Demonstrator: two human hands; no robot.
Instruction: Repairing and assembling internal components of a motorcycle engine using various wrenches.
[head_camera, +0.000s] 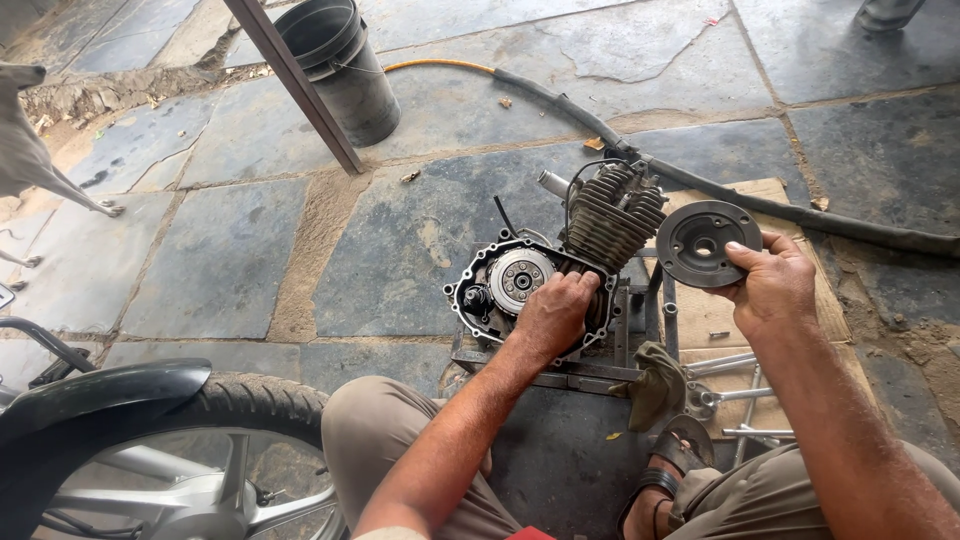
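A motorcycle engine (610, 215) with a finned cylinder sits on a metal stand on the stone floor, its side cover off so the round clutch (518, 280) shows. My left hand (556, 312) reaches into the open case just right of the clutch, fingers curled against parts inside; whether it grips anything is hidden. My right hand (775, 285) is raised to the right of the engine and pinches a dark round metal plate (704, 243) by its lower right edge, the plate's hollow face turned toward me.
Wrenches (735, 395) and a dirty rag (655, 385) lie on cardboard (700, 310) by my right knee. A black hose (760, 200) runs behind the engine. A black bucket (345, 65) and a slanted bar stand farther back. A motorcycle wheel (200, 450) is at lower left, and an animal's legs (40, 165) are at far left.
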